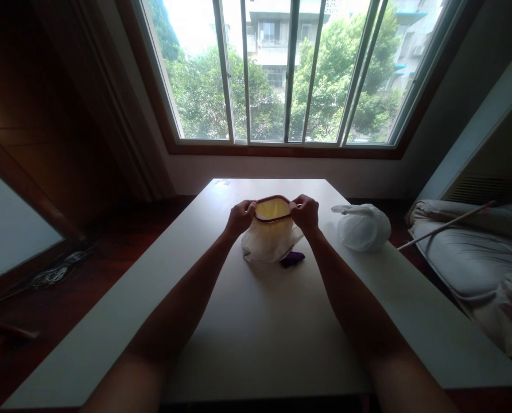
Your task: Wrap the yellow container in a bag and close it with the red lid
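A yellowish bin-like container [273,209] with a brown rim stands on the white table [256,344], its mouth facing up. Thin whitish plastic bag [262,249] film hangs loosely around its lower part, so the base is hidden. At the rim's left side, my left hand [241,218] is closed with the fingers pinching the edge. Opposite it, my right hand [305,212] grips the right side of the rim. Just right of the bag's foot lies a small dark purple crumpled item [293,260], whose kind I cannot make out.
A filled, knotted white plastic bag [365,229] sits on the table's right side. Beyond the far table edge is a wall with a sliding window [268,86]. To the right, a pale padded bundle [462,246] has a thin stick [448,225] across it. Cables [55,275] lie on the floor at left.
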`<action>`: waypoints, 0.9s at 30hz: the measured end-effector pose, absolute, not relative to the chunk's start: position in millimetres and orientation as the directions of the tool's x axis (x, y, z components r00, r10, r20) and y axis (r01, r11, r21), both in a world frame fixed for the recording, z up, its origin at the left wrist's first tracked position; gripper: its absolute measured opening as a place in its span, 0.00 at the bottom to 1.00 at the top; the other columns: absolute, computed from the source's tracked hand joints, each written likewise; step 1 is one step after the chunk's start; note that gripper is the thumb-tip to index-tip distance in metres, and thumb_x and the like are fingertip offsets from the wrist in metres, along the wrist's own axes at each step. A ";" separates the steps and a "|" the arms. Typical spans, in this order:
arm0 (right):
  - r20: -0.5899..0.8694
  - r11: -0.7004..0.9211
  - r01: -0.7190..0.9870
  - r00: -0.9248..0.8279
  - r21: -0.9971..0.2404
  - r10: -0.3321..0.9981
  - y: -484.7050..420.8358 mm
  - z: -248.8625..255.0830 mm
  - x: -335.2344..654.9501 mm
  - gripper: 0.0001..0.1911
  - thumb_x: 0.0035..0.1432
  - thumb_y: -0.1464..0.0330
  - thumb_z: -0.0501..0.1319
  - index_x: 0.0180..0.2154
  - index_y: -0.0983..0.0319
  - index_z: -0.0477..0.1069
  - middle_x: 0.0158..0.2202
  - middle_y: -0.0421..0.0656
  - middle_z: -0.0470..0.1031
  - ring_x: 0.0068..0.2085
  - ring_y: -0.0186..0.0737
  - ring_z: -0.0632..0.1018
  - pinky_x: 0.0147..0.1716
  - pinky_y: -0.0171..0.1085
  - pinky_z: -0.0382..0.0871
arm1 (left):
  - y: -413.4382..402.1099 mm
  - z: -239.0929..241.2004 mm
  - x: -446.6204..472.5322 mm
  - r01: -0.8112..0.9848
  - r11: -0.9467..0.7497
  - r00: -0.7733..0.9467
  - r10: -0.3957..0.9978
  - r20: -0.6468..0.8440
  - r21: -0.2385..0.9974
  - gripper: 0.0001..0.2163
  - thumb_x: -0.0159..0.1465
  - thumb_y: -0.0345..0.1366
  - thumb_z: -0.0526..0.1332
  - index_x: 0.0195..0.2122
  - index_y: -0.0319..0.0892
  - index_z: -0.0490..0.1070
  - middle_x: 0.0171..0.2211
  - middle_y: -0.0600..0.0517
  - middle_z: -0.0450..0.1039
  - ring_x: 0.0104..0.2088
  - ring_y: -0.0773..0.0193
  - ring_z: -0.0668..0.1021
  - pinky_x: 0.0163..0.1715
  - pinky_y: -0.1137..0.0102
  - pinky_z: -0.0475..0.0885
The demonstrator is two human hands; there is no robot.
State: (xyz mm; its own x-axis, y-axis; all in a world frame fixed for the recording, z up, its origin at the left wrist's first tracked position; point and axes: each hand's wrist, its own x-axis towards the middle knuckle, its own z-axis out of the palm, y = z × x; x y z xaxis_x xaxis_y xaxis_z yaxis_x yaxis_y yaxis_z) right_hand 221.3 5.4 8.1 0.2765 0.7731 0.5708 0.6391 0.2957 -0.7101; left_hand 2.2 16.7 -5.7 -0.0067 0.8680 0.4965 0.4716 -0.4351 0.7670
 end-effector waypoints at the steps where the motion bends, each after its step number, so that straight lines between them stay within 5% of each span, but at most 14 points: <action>1: 0.570 0.293 0.637 0.283 -0.713 0.772 5.8 8.0 221.1 0.07 0.50 0.68 0.58 0.27 0.61 0.75 0.26 0.44 0.78 0.29 0.41 0.76 0.33 0.38 0.69 | 17.3 -5.9 2.1 0.472 -0.433 -0.007 0.869 0.495 0.767 0.19 0.65 0.45 0.56 0.45 0.38 0.79 0.33 0.48 0.81 0.38 0.58 0.80 0.40 0.67 0.74; 8: 0.556 0.284 0.605 0.327 -0.744 0.764 5.8 6.9 219.7 0.07 0.50 0.68 0.57 0.26 0.61 0.74 0.26 0.44 0.78 0.29 0.42 0.76 0.32 0.38 0.68 | 18.3 -7.6 2.3 0.493 -0.453 0.014 0.858 0.514 0.743 0.18 0.68 0.43 0.54 0.46 0.37 0.78 0.42 0.44 0.81 0.44 0.54 0.81 0.47 0.62 0.74; 13: 0.567 0.286 0.604 0.344 -0.744 0.748 6.0 3.6 217.3 0.09 0.51 0.68 0.56 0.29 0.62 0.75 0.27 0.45 0.78 0.29 0.42 0.76 0.34 0.39 0.69 | 0.4 8.8 7.0 0.639 -0.618 0.123 0.671 0.731 0.459 0.15 0.70 0.42 0.54 0.42 0.41 0.79 0.55 0.43 0.74 0.58 0.51 0.73 0.60 0.54 0.67; 19: 0.614 0.308 0.638 0.333 -0.705 0.716 7.3 0.9 215.1 0.08 0.51 0.69 0.56 0.30 0.62 0.74 0.29 0.46 0.78 0.29 0.41 0.75 0.33 0.39 0.70 | -24.6 29.7 17.2 0.474 -0.805 0.484 0.577 0.657 0.358 0.10 0.64 0.44 0.65 0.40 0.44 0.80 0.44 0.46 0.79 0.51 0.52 0.77 0.51 0.58 0.74; 27: 0.562 0.339 0.596 0.235 -0.728 0.793 9.6 5.2 221.9 0.09 0.51 0.68 0.58 0.32 0.62 0.76 0.29 0.44 0.79 0.29 0.40 0.78 0.33 0.37 0.71 | -26.6 26.6 15.0 0.504 -0.735 0.504 0.677 0.537 0.453 0.09 0.61 0.37 0.68 0.43 0.46 0.81 0.39 0.49 0.81 0.37 0.57 0.81 0.42 0.63 0.76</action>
State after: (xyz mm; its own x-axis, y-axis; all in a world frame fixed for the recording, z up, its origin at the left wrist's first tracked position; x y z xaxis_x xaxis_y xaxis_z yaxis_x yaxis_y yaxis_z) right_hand 221.9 9.6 5.2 0.2354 0.7927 0.5623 0.5963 0.3391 -0.7276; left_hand 15.0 -26.6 26.6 0.5039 0.6767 0.5368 0.5044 -0.7350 0.4530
